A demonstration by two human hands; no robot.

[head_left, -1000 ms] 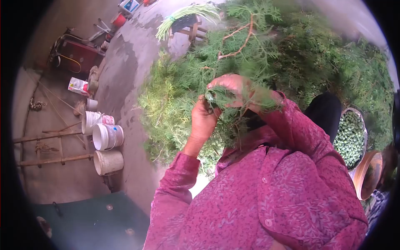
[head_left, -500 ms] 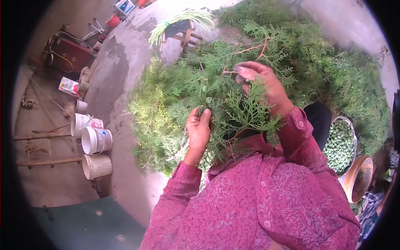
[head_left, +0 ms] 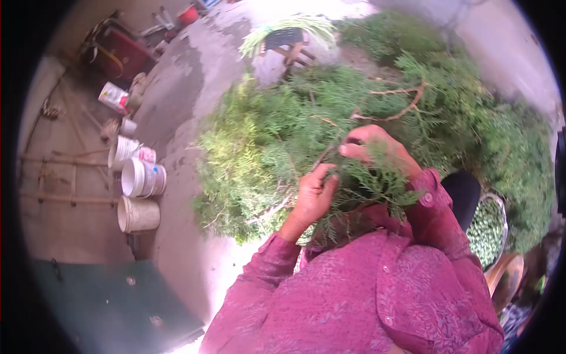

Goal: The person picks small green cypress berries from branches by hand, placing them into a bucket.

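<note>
My left hand (head_left: 316, 192) is closed around a leafy conifer branch (head_left: 377, 180), thumb on top. A thin brown stem (head_left: 324, 156) rises from its fingers toward my right hand. My right hand (head_left: 380, 150) is curled in a pinch on the branch, at the upper end of that stem; anything small inside its fingers is hidden. Flat green sprays hang below my right hand, in front of my lap. Beyond both hands spreads a large heap of cut conifer branches (head_left: 259, 135), with a bare forked twig (head_left: 407, 109) on top.
A basin of small green cones or berries (head_left: 486, 227) stands at my right, beside an orange-brown bowl (head_left: 508, 277). Long green stalks (head_left: 303, 26) lie on a small stool (head_left: 292, 53) ahead. Several white buckets (head_left: 143, 177) line the left, near a green sheet (head_left: 112, 307).
My right hand has come down and nearer my left hand, which has turned with its thumb across the branch. The view has shifted slightly, and the stem now slants between both hands.
</note>
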